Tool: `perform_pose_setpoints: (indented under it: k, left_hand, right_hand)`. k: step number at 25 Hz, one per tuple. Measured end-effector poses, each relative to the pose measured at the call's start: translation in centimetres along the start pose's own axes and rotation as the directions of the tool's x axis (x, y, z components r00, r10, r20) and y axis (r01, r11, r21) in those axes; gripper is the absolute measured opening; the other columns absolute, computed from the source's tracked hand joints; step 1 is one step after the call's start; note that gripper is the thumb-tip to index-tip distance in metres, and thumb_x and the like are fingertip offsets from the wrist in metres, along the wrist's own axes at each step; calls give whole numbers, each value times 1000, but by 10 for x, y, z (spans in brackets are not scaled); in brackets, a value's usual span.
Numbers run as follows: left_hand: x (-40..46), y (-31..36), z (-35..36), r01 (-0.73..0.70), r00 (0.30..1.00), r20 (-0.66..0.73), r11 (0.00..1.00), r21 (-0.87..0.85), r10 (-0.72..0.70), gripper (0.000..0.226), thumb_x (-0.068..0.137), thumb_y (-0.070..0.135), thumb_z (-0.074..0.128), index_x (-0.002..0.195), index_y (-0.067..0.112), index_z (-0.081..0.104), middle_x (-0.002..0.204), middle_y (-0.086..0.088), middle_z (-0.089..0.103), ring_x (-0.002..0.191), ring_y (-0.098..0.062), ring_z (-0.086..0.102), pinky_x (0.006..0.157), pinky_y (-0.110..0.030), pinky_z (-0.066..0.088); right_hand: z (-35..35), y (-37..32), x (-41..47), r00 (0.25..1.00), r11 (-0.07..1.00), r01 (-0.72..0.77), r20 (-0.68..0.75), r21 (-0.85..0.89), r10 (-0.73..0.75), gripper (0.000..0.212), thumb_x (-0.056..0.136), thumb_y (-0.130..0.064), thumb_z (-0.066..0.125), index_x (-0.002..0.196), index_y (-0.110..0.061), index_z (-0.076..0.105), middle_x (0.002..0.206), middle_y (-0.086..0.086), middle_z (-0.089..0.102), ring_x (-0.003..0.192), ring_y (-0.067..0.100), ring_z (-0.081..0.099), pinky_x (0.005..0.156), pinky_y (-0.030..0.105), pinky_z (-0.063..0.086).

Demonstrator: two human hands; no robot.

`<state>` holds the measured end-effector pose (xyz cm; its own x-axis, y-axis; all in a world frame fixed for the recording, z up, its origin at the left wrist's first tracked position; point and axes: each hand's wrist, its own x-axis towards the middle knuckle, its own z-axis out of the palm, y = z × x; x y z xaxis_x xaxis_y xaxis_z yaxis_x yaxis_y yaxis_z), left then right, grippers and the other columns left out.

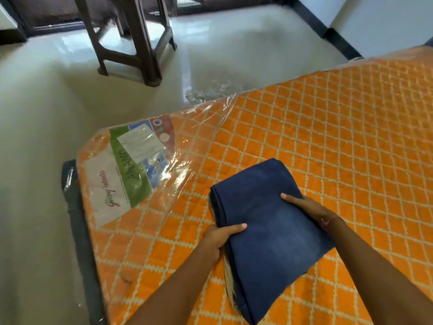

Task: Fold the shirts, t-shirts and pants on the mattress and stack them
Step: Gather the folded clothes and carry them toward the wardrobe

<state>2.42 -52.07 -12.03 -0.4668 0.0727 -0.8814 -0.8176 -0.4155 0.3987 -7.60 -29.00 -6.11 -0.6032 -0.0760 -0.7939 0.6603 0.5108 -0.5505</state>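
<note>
A folded pair of dark blue denim pants [264,228] tops a small stack on the orange quilted mattress [339,141]. A pale garment edge [228,277] peeks out beneath it on the left side. My left hand [218,238] grips the stack's left edge, thumb on top and fingers underneath. My right hand [304,205] holds the right edge, thumb lying on the denim and fingers tucked under.
Clear plastic wrap with a printed label [131,165] covers the mattress's near-left corner. The mattress's dark side edge [77,221] borders a glossy white floor [35,160]. A dark brown plastic chair [133,41] stands on the floor beyond.
</note>
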Motion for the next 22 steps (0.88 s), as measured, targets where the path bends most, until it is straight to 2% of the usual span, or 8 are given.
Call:
perform_pose_setpoints:
  k: [3,5,8,10,13,18,20,22]
  left_hand:
    - [-8,-2,1,-104,993,-53,994,-23,103,56,62,25,88,112,11,65,108,-6,71,94,-24,69,81,-38,57]
    - [-14,4,-3,-136,989,-69,989,-58,132,54,69,26,83,117,12,64,111,-5,70,95,-25,68,84,-40,56]
    - [-23,22,-14,-97,995,-40,995,-9,96,55,71,25,82,119,9,59,114,-5,67,95,-24,66,77,-35,56]
    - [-35,36,-21,-115,992,-46,993,12,115,52,74,22,79,120,10,57,112,-5,65,91,-21,65,69,-31,54]
    - [-54,60,-43,-168,984,-56,985,49,171,50,75,19,78,119,8,58,108,-5,67,90,-21,66,68,-30,54]
    - [-124,144,-104,-257,955,-128,961,103,269,50,73,23,80,116,7,62,105,-7,69,92,-23,67,76,-32,56]
    - [-155,180,-134,-308,930,-177,946,100,322,58,69,30,83,117,6,61,108,-7,69,94,-22,67,75,-31,55]
    - [-189,212,-166,-367,901,-231,929,51,368,71,61,37,86,119,5,60,110,-7,68,95,-24,66,81,-35,56]
  right_hand:
    - [6,3,1,992,991,-123,-2,46,123,56,68,-62,72,109,-25,65,106,1,69,99,27,65,77,40,48]
    - [18,12,-2,988,980,-132,-62,146,143,62,64,-63,75,109,-22,66,107,4,70,99,29,66,77,41,49]
    - [39,22,-12,992,954,-60,-92,293,91,58,70,-57,72,112,-18,65,110,6,69,100,30,65,80,43,51]
    - [52,19,-19,992,935,-43,-97,353,82,57,71,-55,72,114,-17,66,110,7,70,101,31,66,86,47,51]
    - [75,-2,-29,990,900,18,-131,436,43,50,74,-48,74,110,-13,68,107,8,71,98,31,67,89,48,51]
    - [122,-107,-60,988,900,143,-105,411,-109,44,75,-45,73,104,-11,70,103,8,72,96,31,67,90,48,52]
    - [145,-167,-76,980,909,197,-81,367,-180,43,76,-45,73,102,-11,70,103,9,72,96,30,67,86,44,52]
    - [172,-227,-95,963,909,266,-46,320,-265,39,78,-44,72,98,-10,69,102,9,70,95,30,66,83,42,52]
